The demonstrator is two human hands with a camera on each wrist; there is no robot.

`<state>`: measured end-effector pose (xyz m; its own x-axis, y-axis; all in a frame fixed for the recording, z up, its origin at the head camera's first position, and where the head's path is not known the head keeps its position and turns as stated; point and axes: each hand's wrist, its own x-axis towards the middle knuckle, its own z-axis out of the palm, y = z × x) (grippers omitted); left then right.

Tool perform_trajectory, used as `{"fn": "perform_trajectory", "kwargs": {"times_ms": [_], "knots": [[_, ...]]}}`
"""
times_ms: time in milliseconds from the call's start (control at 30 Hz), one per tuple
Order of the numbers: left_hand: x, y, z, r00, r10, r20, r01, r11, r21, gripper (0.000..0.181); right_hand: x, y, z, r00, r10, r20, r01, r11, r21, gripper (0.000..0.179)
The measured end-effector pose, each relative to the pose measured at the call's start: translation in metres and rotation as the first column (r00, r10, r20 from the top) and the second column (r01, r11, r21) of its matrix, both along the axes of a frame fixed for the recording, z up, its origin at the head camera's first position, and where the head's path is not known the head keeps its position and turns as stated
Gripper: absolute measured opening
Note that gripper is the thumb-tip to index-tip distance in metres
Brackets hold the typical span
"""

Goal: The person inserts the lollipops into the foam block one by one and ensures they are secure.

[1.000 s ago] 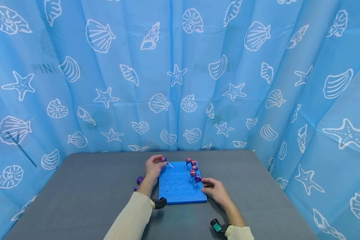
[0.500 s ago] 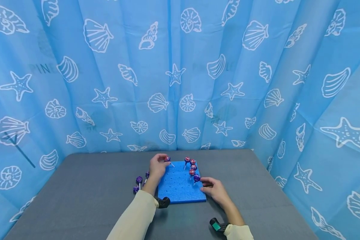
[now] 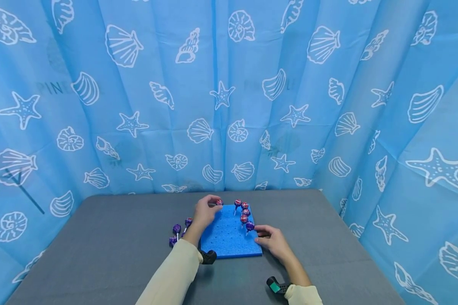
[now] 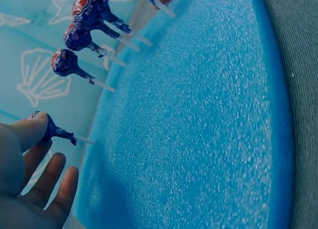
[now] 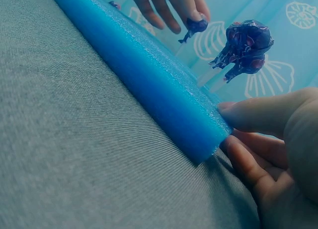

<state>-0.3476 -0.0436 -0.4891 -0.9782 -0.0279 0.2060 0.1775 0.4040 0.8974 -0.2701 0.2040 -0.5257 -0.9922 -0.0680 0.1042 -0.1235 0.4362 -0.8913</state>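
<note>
My left hand [image 3: 206, 212] pinches a lollipop [image 4: 59, 132] by its wrapped head, over the far left part of a blue foam board [image 3: 229, 243]. The white stick points down, its tip right at the board's surface in the left wrist view. My right hand [image 3: 273, 242] holds the board's right edge, thumb on the top face and fingers at the side below. Several lollipops [image 3: 244, 212] in red and blue wrappers stand in the board in a bent row, from the far edge down the right side. A purple one [image 3: 249, 226] stands nearest my right hand.
Several purple lollipops [image 3: 177, 228] lie on the grey table [image 3: 129, 245] left of the board, partly hidden by the left forearm. Rows of small holes dot the board. A blue shell-print curtain [image 3: 229, 106] hangs behind the table.
My left hand has moved right with its lollipop, from the board's far left corner further over the board, and the stick has turned more upright. My right hand has stayed at the board's edge.
</note>
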Motion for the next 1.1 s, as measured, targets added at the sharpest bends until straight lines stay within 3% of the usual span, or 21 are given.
{"fn": "perform_trajectory", "kwargs": {"times_ms": [233,367,633,867,1000,1100], "knots": [[-0.002,0.001,0.002,1.000,0.026,-0.001,-0.026,0.997,-0.074,0.017,-0.002,0.000,-0.001,0.999,0.031,-0.014,-0.031,0.999,0.014,0.030],[-0.001,0.001,0.002,0.999,0.029,-0.034,-0.033,0.991,-0.130,0.024,-0.003,0.001,-0.002,0.998,0.047,-0.029,-0.047,0.999,0.024,0.030],[-0.001,-0.009,0.003,0.997,-0.026,-0.075,0.015,0.990,-0.141,0.045,-0.002,0.000,-0.003,0.999,0.040,-0.037,-0.039,0.999,0.028,0.030],[0.002,-0.029,0.001,0.998,-0.054,-0.038,0.048,0.986,-0.159,0.045,0.000,0.001,-0.005,0.999,0.031,-0.019,-0.030,0.999,0.014,0.030],[0.002,-0.038,0.001,0.995,-0.098,-0.011,0.093,0.969,-0.228,0.047,-0.001,0.001,-0.004,1.000,0.015,-0.011,-0.015,1.000,0.009,0.030],[0.005,-0.042,0.004,0.986,-0.165,0.000,0.157,0.937,-0.313,0.051,-0.002,0.002,-0.003,1.000,0.004,-0.007,-0.004,1.000,0.009,0.031]]}}
